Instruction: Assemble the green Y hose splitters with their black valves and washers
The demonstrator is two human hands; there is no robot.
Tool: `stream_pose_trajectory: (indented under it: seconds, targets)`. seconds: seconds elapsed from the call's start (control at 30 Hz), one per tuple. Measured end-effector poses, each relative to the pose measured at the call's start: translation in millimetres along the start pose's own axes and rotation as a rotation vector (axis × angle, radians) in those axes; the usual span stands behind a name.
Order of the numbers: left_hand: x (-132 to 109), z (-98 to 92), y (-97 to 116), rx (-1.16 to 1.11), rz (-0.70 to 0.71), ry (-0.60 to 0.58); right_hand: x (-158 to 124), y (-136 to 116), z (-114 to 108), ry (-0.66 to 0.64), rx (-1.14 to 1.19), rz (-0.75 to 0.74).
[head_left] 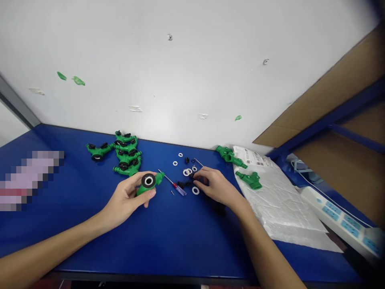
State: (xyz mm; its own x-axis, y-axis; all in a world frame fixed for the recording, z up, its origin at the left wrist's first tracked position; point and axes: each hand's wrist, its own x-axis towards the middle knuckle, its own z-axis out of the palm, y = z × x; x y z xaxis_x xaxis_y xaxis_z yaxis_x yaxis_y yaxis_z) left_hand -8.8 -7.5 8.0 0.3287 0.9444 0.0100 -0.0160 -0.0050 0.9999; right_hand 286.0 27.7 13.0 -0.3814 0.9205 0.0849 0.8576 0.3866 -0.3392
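Note:
My left hand [128, 196] is closed around a green Y-shaped hose connector [159, 177], its round opening with a black ring [148, 181] turned up toward me. My right hand [216, 184] reaches down among small parts, thumb and fingers drawn together at the table; what is between the fingertips is hidden. Close to those fingertips lie white washers [187, 172] and small black parts [184, 184]. Another white washer [195, 190] lies just below them. Between my hands rests a screwdriver [179, 189] with a clear purple handle, near a small screw [172, 193].
Several green connectors with black fittings [128, 154] stand grouped at the back left of the blue table [168, 241]. Bare green connectors [251, 180] lie on a white padded bag [276, 200] at the right. A power strip [339, 216] runs beside it. A white wall [180, 80] rises behind.

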Motion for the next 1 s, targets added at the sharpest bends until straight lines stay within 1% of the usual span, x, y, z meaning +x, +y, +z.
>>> stream_pose_trajectory:
  seconds: [0.1, 0.2, 0.3, 0.37, 0.47, 0.63, 0.73, 0.83, 0.93, 1.0]
  targets:
    - [1.0, -1.5, -1.8, 0.013, 0.01, 0.003, -0.7, -3.0, -4.0, 0.065, 0.029, -0.006]
    - [2.3, -1.3, -2.7, 0.022, 0.01, 0.014, -1.3, -9.9, -2.1, 0.093, 0.057, -0.073]
    - [3.2, -0.2, -3.8, 0.03, -0.004, 0.021, -1.3, -17.5, 5.7, 0.046, 0.042, -0.158]
    - [3.1, 0.0, -4.8, 0.033, -0.004, 0.017, -0.7, -20.8, 10.9, 0.001, 0.011, -0.181]
    - [2.0, -0.4, -5.3, 0.034, -0.007, 0.012, 0.2, -22.8, 14.7, -0.021, -0.025, -0.171]
    - [1.5, 0.7, -3.3, -0.007, -0.033, 0.005, -0.1, -28.7, 15.2, 0.046, 0.003, -0.168]
    - [2.6, 2.1, -2.6, -0.074, -0.046, 0.005, -0.4, -36.2, 17.5, 0.03, 0.012, -0.192]
    - [2.6, 2.6, -1.8, -0.094, -0.076, 0.035, 0.6, -40.5, 20.6, -0.004, 0.017, -0.205]
    - [2.3, 2.0, -0.5, -0.051, -0.12, 0.085, 1.7, -39.5, 21.2, -0.015, 0.023, -0.199]
    - [2.7, 1.5, 0.7, -0.083, -0.146, 0.112, 1.7, -37.8, 19.7, -0.024, 0.005, -0.185]
